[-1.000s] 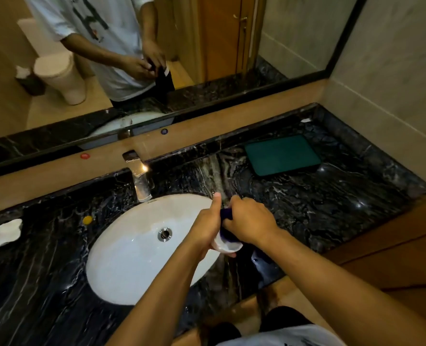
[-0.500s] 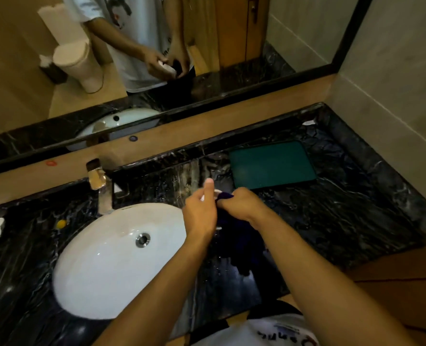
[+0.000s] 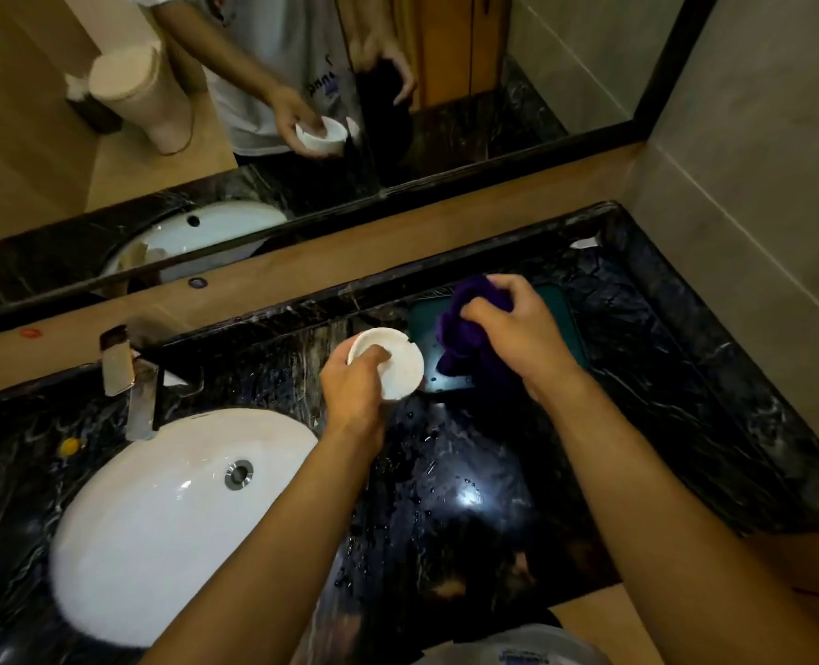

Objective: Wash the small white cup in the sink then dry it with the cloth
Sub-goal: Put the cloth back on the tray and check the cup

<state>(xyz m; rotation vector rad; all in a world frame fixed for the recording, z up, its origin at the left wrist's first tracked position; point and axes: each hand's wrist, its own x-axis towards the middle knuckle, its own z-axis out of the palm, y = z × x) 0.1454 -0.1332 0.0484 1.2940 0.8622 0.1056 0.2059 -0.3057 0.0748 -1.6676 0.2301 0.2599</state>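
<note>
The white sink lay at the left, set into the dark marble counter, whose surface carried scattered water drops. Just right of the basin, the left hand held the small white cup above the counter, thumb hooked inside the rim and fingers wrapped around the wall. That grip looked light; if the cup was wet from washing, it could slip and chip on the stone below, since it hung over the counter rather than the basin. Further right, apart from the cup, the right hand was closed on a bunched purple cloth, held over a dark green mat. The cloth's loose tail dangled near the wet counter; dragged through those drops, it would probably dry the cup poorly.
</note>
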